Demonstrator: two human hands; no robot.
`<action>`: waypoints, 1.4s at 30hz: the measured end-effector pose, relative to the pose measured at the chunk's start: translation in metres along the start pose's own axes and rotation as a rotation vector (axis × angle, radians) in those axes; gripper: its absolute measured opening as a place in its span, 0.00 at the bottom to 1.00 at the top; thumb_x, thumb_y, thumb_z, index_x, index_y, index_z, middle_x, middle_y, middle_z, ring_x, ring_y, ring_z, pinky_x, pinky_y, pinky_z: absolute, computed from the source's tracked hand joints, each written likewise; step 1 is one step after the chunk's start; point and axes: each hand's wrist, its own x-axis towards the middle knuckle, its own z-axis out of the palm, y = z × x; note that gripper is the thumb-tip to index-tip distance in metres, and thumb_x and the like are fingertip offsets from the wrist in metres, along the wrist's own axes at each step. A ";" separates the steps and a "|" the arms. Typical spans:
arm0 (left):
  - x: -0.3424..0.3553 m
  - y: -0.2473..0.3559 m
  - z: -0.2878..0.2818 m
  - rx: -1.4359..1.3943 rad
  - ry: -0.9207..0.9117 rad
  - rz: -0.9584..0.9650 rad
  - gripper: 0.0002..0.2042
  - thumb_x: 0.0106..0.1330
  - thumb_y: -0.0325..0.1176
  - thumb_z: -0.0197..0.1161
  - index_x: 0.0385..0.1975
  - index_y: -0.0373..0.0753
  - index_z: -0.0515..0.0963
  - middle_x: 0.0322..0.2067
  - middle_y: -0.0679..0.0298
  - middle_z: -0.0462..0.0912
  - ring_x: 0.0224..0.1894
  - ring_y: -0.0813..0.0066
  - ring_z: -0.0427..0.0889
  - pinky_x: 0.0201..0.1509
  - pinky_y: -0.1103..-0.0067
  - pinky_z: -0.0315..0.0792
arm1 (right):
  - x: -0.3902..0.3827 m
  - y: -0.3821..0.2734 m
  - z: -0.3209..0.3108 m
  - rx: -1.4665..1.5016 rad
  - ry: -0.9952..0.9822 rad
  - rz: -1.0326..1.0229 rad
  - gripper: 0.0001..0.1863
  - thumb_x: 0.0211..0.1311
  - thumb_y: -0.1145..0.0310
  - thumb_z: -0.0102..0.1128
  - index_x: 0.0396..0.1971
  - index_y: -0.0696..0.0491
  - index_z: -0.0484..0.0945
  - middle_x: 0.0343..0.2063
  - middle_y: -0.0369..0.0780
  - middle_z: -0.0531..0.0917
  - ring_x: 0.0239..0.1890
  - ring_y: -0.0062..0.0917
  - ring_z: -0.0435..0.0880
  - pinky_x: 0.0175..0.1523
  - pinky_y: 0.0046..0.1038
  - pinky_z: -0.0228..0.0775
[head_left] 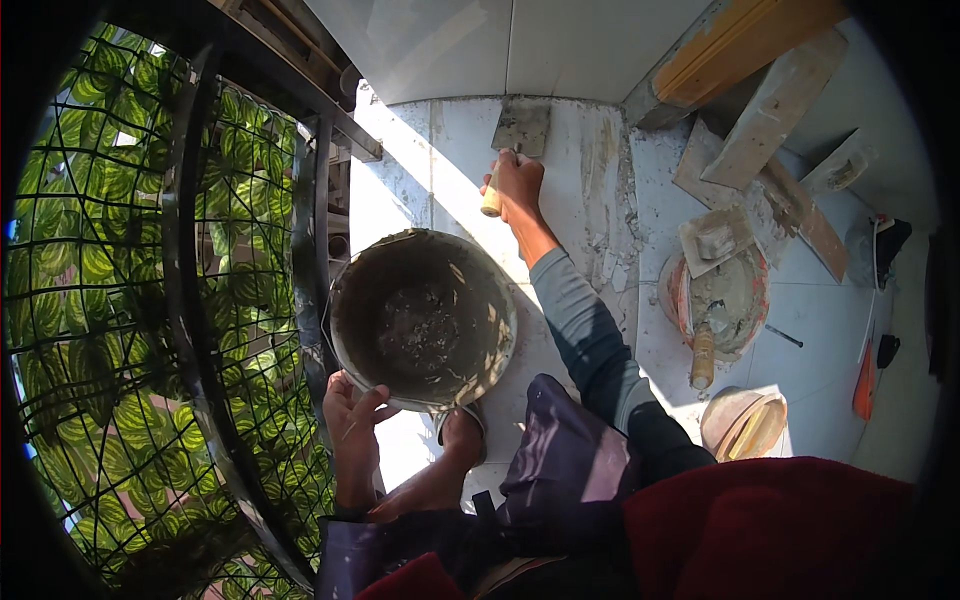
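My right hand [517,188] is closed round the pale wooden handle of a trowel [522,127]. The trowel's flat, mortar-stained blade lies at the far side of the floor, close to the foot of the grey wall. Nearer to me on the left stands a large, dirty bucket [425,325], with grey residue coating its inside and loose bits at the bottom. At its near left rim my left hand [355,415] grips the edge, thumb on top. The bucket appears slightly tilted toward me. My foot shows just behind it.
White floor tiles [460,165] carry smeared mortar and crumbs. A metal railing with netting [190,260] and leaves borders the left. To the right are a mortar tub [735,305] with a float [716,240] on it, mortar-stained boards [780,110], a smaller bucket [745,425] and an orange-handled tool [864,385].
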 end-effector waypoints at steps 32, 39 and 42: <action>0.005 0.007 0.007 0.034 -0.011 0.031 0.15 0.58 0.25 0.63 0.44 0.35 0.67 0.40 0.60 0.78 0.36 0.78 0.81 0.35 0.81 0.80 | 0.005 0.015 -0.037 0.020 -0.282 -0.057 0.17 0.66 0.62 0.51 0.28 0.63 0.72 0.23 0.41 0.75 0.16 0.23 0.75 0.17 0.26 0.70; 0.004 0.014 0.007 0.080 -0.011 0.043 0.14 0.60 0.31 0.64 0.42 0.37 0.68 0.37 0.64 0.77 0.35 0.79 0.80 0.36 0.80 0.80 | -0.095 -0.035 -0.107 -0.049 -0.563 -0.061 0.18 0.66 0.63 0.56 0.48 0.62 0.73 0.28 0.38 0.77 0.20 0.19 0.75 0.22 0.21 0.69; 0.006 0.010 0.008 0.115 -0.009 0.055 0.13 0.61 0.32 0.63 0.41 0.36 0.69 0.35 0.65 0.77 0.34 0.80 0.79 0.35 0.80 0.80 | -0.143 -0.045 -0.148 -0.316 -0.625 -0.088 0.19 0.66 0.65 0.56 0.50 0.63 0.72 0.30 0.38 0.78 0.21 0.17 0.74 0.24 0.20 0.68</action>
